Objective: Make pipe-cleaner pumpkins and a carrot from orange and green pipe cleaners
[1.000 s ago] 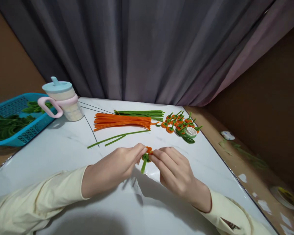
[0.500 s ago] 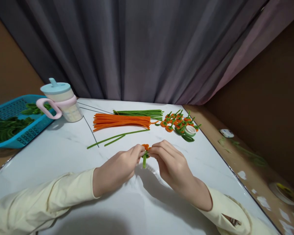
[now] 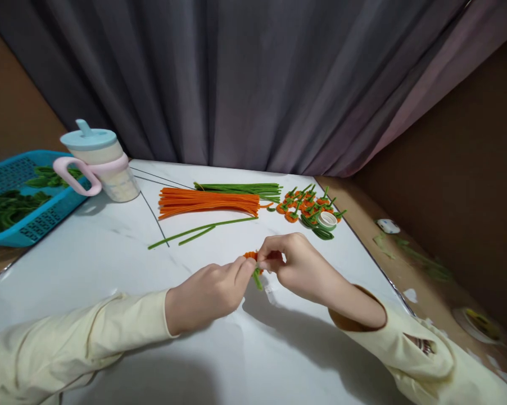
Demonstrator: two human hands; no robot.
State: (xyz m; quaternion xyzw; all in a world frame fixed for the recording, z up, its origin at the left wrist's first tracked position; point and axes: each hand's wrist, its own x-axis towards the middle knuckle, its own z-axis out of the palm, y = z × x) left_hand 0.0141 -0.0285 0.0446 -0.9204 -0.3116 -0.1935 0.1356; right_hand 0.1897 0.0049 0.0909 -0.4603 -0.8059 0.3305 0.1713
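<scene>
Between my two hands is a small orange and green pipe cleaner piece (image 3: 250,255), its green end hanging down. My left hand (image 3: 213,289) pinches it from the left, the fingers closed. From the right, my right hand (image 3: 298,265) is closed in a pinch at the same piece; the fingertips cover much of it. Beyond them lie a bundle of orange pipe cleaners (image 3: 207,202) and, behind it, a bundle of green pipe cleaners (image 3: 240,190). Two loose green pipe cleaners (image 3: 203,229) rest nearer. Several orange pieces with green stems (image 3: 308,203) are gathered at the right.
A white ring-shaped roll (image 3: 327,220) sits by green coiled loops (image 3: 322,233). At the left stand a lidded cup (image 3: 119,181) with a pink handle and a blue basket (image 3: 46,216) of green pieces. Scraps and a tape roll (image 3: 476,325) lie right of the white table (image 3: 220,360).
My right hand has turned and risen slightly, its wrist shifting right. My left hand has moved a little right and still holds the piece, whose green end now tilts. The view has shifted slightly.
</scene>
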